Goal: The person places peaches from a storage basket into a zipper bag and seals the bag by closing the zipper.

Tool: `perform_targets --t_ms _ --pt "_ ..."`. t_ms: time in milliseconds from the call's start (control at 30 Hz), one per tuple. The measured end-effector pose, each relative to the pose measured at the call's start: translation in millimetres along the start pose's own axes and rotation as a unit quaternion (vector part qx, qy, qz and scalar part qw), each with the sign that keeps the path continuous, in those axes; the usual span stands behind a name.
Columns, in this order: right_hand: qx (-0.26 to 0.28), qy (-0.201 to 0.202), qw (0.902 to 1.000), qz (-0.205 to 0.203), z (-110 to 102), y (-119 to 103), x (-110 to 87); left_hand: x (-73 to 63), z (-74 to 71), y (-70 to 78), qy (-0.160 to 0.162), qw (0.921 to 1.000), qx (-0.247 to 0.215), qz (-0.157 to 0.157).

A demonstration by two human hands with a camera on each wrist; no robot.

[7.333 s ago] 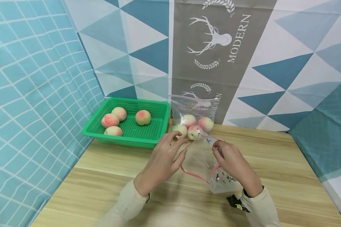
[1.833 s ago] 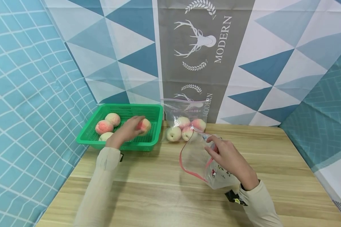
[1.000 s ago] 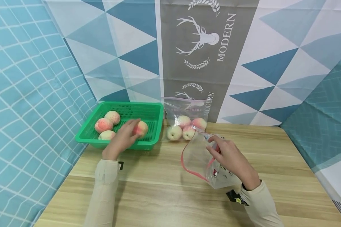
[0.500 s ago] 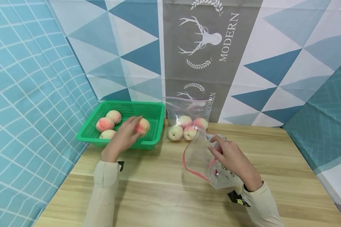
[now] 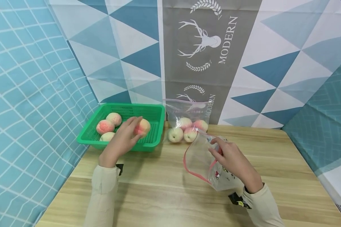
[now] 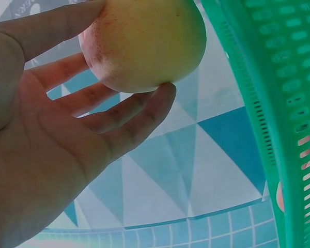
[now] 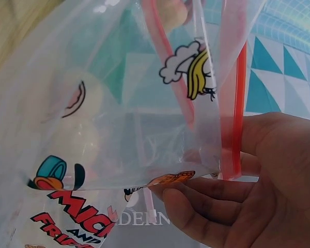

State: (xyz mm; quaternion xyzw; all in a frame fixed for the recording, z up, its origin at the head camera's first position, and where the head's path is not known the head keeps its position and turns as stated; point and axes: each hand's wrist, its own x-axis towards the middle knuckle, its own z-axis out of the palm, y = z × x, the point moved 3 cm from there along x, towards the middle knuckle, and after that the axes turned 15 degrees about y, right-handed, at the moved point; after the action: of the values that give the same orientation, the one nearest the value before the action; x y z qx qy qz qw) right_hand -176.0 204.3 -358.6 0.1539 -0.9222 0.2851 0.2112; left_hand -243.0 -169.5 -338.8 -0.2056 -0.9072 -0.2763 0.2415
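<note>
In the head view my left hand [image 5: 120,140] holds a pink-and-cream peach [image 5: 143,127] over the right part of a green plastic basket [image 5: 152,145]. The left wrist view shows the thumb and fingertips round that peach [image 6: 150,44], beside the basket's slotted wall [image 6: 248,93]. At the table's middle right, my right hand [image 5: 234,159] grips the edge of a clear zip bag [image 5: 197,153], whose red-rimmed mouth gapes toward the left. Cartoon prints mark the bag [image 7: 103,144] in the right wrist view; fingers of the right hand [image 7: 268,191] are partly behind it.
Several peaches [image 5: 105,126] lie in the basket's left side. Behind the zip bag stands another clear bag [image 5: 186,110] holding several peaches, against the patterned wall cloth [image 5: 238,85]. Wooden tabletop [image 5: 159,192] extends in front.
My left hand has left the red-rimmed bag's mouth and moved left to the basket, where it took hold of the peach. My right hand has stayed at the bag.
</note>
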Motion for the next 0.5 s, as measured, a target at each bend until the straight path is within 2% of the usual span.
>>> perform_targets --t_ms 500 --pt "-0.001 -0.002 1.0 0.001 2.2 0.9 -0.8 -1.2 -8.6 15.0 0.023 0.9994 0.014 0.021"
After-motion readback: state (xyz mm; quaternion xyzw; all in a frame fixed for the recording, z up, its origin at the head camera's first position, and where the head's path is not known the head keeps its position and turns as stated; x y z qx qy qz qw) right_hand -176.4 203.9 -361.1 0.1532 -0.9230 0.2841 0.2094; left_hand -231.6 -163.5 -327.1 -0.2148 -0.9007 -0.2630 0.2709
